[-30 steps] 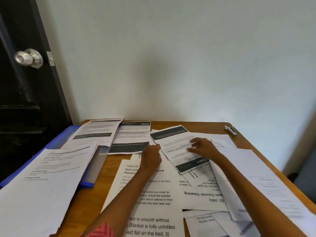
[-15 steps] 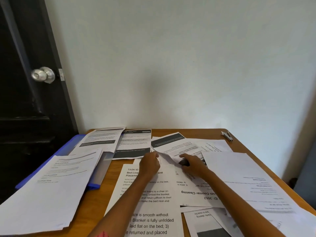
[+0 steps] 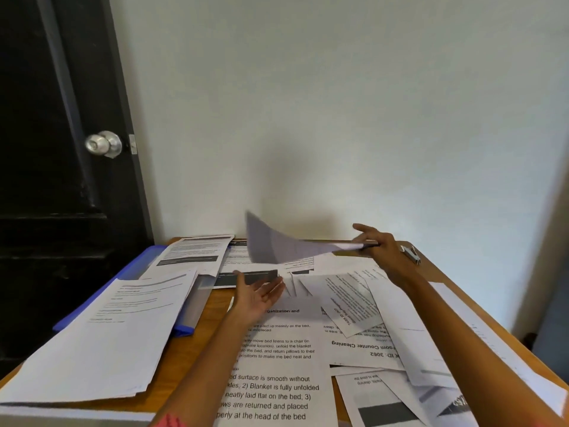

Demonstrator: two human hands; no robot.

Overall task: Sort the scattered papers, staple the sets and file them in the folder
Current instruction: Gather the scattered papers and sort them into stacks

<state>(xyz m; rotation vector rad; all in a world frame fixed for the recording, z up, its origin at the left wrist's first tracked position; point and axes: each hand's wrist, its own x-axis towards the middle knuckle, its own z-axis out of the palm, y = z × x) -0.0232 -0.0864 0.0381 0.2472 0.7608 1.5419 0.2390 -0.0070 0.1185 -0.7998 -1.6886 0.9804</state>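
The right hand (image 3: 380, 246) pinched one edge of a lifted sheet (image 3: 277, 246), which hung blurred in the air above the far middle of the bench (image 3: 215, 306), while the left hand (image 3: 257, 292) waited below it, palm up, fingers loose and holding nothing. Sorting looked barely begun: most loose papers (image 3: 354, 306) lay overlapping and skewed just right of the left hand, some upside down. Nothing appeared stapled so far as I could tell. The stapler (image 3: 410, 254) sat untouched just beyond the right hand at the bench's far edge. The blue folder (image 3: 135, 266) lay left of the left hand, largely buried under a stack of pages (image 3: 101, 334); those would probably need clearing before filing. A dark door (image 3: 61, 134) with its knob (image 3: 103, 144) stood beyond the folder.
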